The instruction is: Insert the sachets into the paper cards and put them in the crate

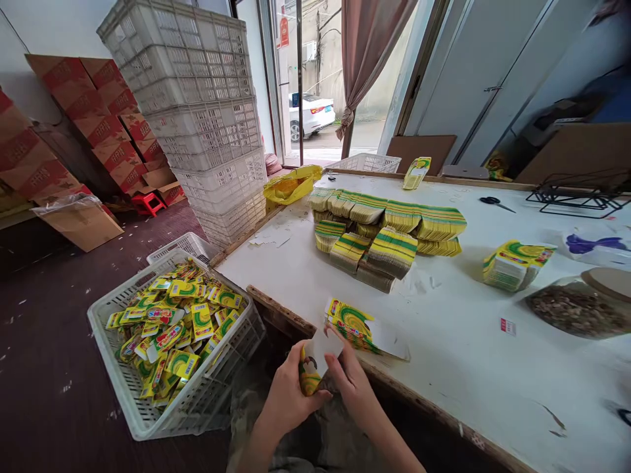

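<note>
Above my lap, at the table's front edge, a small yellow-and-green carton [309,381] with white flaps stands opened up between my hands. My left hand [286,399] is wrapped around its left side. The fingers of my right hand [352,384] close on its right side and white flap. Just beyond them, a few flat yellow cartons [352,320] lie on the white table [453,368]. Farther back are long stacked rows of flat cartons [367,246]. To the left, a white plastic crate [111,387] holds many small filled-out yellow packets [185,328].
Tall stacked white crates [211,112] rise at the left, with red cardboard boxes [108,125] behind. On the table are a yellow bag [290,185], black scissors [495,203], a carton bundle [515,266], a clear jar [576,305] of small brown pieces and a black wire rack [576,197].
</note>
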### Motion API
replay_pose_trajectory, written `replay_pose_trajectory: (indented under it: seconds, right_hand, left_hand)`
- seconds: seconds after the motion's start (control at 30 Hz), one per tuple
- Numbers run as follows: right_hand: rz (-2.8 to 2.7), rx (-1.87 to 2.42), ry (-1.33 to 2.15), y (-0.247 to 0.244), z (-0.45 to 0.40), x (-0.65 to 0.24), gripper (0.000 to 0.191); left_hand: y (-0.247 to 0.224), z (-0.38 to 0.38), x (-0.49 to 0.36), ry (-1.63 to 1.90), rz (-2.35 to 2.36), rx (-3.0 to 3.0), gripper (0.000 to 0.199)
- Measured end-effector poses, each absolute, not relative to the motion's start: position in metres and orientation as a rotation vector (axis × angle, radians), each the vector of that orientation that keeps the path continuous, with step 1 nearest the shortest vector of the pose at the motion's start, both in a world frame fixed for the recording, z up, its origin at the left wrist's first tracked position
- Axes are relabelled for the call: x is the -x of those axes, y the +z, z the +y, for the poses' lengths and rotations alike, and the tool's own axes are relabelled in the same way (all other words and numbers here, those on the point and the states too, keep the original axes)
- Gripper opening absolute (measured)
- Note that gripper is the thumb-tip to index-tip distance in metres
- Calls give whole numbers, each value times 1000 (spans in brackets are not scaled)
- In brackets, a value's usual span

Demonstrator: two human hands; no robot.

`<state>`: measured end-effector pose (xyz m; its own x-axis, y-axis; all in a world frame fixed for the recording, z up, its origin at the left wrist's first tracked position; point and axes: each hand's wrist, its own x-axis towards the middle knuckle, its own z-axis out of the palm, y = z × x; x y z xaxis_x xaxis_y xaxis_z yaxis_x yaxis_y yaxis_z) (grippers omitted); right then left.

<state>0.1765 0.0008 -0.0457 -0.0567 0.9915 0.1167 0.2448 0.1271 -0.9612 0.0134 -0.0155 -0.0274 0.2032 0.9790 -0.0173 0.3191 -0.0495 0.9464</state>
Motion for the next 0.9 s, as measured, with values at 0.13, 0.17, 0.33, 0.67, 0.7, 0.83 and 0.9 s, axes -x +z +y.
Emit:
replay_pose_trajectory:
  seconds: [0.13, 0.17, 0.33, 0.67, 0.7, 0.83, 0.9]
  right_hand:
    - [-1383, 1182, 1417, -36, 2, -173, 57]
    - [-1390, 1169, 1448, -34, 2, -172, 56]
    - [-1414, 1113, 1433, -37, -2, -171, 59]
    - [-1876, 1073, 1133, -44, -11, -174, 55]
    - [-1836, 1087, 1084, -47, -8, -176, 53]
    - [-1807, 1106, 986, -57, -1, -189, 50]
    - [-1893, 1100, 1001, -59, -1, -194, 51]
  left_hand:
    - [-34, -23, -23, 966, 1190, -1628, 83]
    - [-35, -24, -24, 979, 1162, -1651, 82]
    - [-37, -24, -26, 954, 1203, -1646, 50]
    - [-55, -19, -23, 978, 1214, -1475, 82]
    - [-55, -18, -22, 984, 1269, -1486, 78]
    - [-47, -14, -13, 990, 1457, -1536, 55]
    - [-40, -12, -9, 993, 1439, -1560, 48]
